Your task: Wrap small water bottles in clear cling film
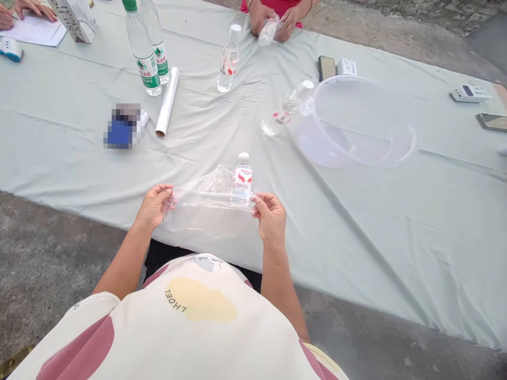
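Both my hands hold a sheet of clear plastic wrap stretched between them above the near edge of the cloth. My left hand pinches its left end and my right hand pinches its right end. A small water bottle with a red label stands upright on the cloth just behind the wrap, nearer my right hand.
On the pale green cloth lie a roll of wrap, two tall green-label bottles, a small bottle, a wrapped bottle lying down, a clear plastic basin, phones and small devices. Another person's hands hold a bottle at the far side.
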`<state>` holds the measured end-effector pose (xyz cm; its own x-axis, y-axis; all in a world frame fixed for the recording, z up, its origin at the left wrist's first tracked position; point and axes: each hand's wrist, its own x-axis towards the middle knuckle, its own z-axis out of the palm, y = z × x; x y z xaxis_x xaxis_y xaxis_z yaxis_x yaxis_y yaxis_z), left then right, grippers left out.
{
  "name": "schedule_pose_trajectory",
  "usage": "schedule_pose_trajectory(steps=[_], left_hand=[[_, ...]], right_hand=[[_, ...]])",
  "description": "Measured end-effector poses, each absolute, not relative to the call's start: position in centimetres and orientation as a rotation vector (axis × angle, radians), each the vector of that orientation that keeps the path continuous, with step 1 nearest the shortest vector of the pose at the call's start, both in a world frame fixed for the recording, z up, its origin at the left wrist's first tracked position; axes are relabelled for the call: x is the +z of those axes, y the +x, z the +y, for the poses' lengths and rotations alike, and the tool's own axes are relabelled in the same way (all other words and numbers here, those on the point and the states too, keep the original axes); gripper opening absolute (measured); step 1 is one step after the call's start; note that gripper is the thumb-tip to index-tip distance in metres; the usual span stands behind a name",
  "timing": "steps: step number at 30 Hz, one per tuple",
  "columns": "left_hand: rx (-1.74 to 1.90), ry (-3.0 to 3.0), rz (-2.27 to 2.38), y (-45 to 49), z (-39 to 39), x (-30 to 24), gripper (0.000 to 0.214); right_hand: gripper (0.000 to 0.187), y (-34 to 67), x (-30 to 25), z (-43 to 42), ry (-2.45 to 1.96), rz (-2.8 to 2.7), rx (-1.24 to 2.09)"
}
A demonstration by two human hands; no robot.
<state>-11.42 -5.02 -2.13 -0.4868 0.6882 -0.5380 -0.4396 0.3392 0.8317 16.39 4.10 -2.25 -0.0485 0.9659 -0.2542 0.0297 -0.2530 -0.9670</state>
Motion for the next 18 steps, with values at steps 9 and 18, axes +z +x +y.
schedule_pose_trajectory(steps=[9, 18], left_hand=[[0.944, 1.165, 2.526, -13.7, -5.2, -1.7, 0.018], [0.262, 1.374, 2.194, -8.5, 1.6, -1.4, 0.049]], right_hand=[[0.038, 18.1, -4.1, 8.8, -1.593, -1.197, 1.200], [0.063, 16.3, -2.4, 15.0, -1.697, -1.348, 1.259]])
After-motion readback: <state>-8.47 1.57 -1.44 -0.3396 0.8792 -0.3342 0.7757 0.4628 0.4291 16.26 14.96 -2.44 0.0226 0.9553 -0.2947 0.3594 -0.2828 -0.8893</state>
